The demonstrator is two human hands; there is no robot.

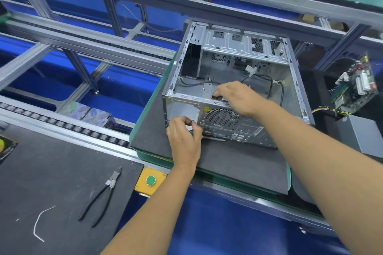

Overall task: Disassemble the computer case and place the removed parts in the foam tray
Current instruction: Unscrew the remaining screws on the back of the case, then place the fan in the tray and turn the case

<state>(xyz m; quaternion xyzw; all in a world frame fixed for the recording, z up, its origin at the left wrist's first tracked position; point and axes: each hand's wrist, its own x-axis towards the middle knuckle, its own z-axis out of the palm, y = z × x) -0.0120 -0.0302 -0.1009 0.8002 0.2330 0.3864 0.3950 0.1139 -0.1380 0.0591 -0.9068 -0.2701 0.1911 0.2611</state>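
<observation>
Left hand point(184, 141) grip pinched on small screw point(192, 122) at computer case point(228, 80) rear; right hand point(236, 95) atop rim, grip unclear.

left grip point(184, 130) pinching, right grip point(236, 97) curled

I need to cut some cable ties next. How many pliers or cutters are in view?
1. The pliers lie on the dark mat at lower left, beside the yellow button box. Others may sit out of frame.

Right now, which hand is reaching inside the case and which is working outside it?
The right hand reaches over the rear edge into the computer case; the left hand stays outside, pinching something small at the rear panel.
</observation>
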